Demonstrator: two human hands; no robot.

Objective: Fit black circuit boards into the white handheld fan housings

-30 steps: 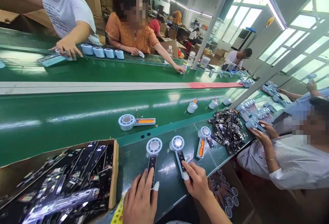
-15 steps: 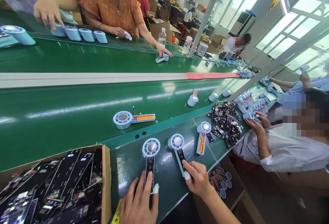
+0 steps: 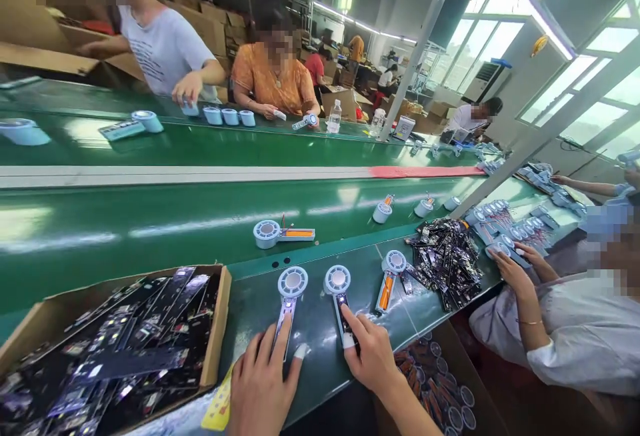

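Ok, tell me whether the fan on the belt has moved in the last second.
Yes. The fan has slid right along the belt, farther from the corner of the box on the bench.

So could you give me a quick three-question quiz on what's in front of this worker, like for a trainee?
1. True or false: the left hand rests on the handle of a fan shell.
2. How many fan shells lie on the near ledge by the worker's hands? A) one B) three C) six
3. Fill in: the cardboard box holds dark ____.

Key: 1 true; 2 B, since the right hand presses the middle one and a third lies alongside; 3 circuit boards.
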